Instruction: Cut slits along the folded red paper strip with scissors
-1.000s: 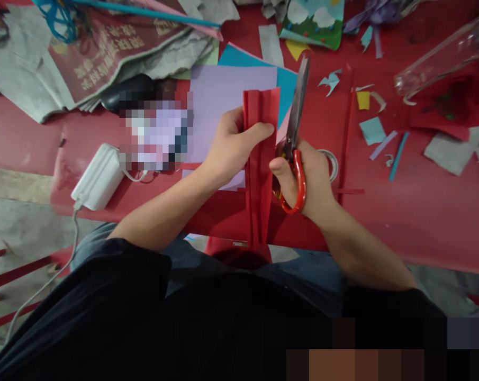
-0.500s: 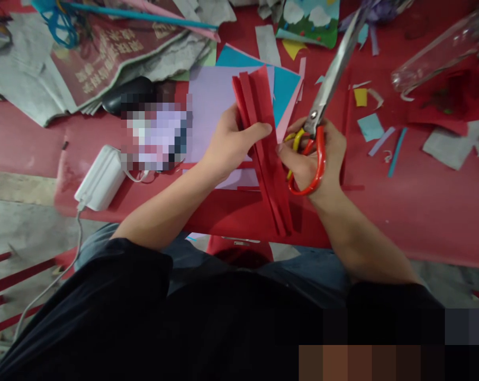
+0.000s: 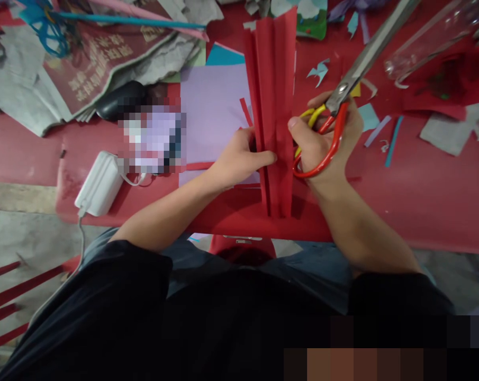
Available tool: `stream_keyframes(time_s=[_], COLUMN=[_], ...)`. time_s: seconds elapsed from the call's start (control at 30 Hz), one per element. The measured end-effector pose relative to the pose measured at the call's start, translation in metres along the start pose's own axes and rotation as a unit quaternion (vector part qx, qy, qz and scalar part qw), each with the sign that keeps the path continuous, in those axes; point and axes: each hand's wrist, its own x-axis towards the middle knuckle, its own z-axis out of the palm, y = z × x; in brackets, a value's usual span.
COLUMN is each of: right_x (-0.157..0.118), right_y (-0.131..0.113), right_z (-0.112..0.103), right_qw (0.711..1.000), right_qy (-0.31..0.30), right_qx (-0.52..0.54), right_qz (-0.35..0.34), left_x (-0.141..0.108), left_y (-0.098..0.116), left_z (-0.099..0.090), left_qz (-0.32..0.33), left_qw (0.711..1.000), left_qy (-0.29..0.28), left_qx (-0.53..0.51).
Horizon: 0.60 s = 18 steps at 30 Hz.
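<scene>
A folded red paper [image 3: 277, 90] with lengthwise creases stands nearly upright in view, held near its lower middle by my left hand [image 3: 249, 156], thumb across its front. My right hand [image 3: 328, 137] grips the scissors [image 3: 338, 132] by their red and yellow handles; the blades point up and to the right, away from the paper. My right thumb tip is at the paper's right edge; whether it touches is unclear. Behind the red paper lie a lilac sheet [image 3: 211, 111] and a blue sheet [image 3: 225, 55]. Thin red strips lie beside my left hand.
On the left are a white power adapter [image 3: 102, 182], a dark mouse-like object [image 3: 122, 99] and crumpled newspaper [image 3: 20, 79]. Paper scraps [image 3: 368, 116] and a clear plastic bottle [image 3: 425, 45] lie on the right of the red table [image 3: 401, 211].
The red paper has been raised, turned more upright and partly unfolded, showing a wider face. My right hand and the scissors have moved up and to the right.
</scene>
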Motion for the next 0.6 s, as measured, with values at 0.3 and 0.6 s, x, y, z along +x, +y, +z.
stream_keyframes(time_s=[0.3,0.6], right_x=[-0.007,0.001], right_y=[0.005,-0.004], right_z=[0.004,0.000], right_qw=[0.993,0.997], right_qy=[-0.120,-0.035], right_qx=[0.011,0.063], right_qz=[0.019,0.002], left_x=[0.009,0.004], left_y=[0.013,0.012], left_z=[-0.012,-0.008], left_qz=[0.037,-0.007], left_qw=[0.996,0.999], left_qy=[0.084,0.003], left_qx=[-0.008,-0.033])
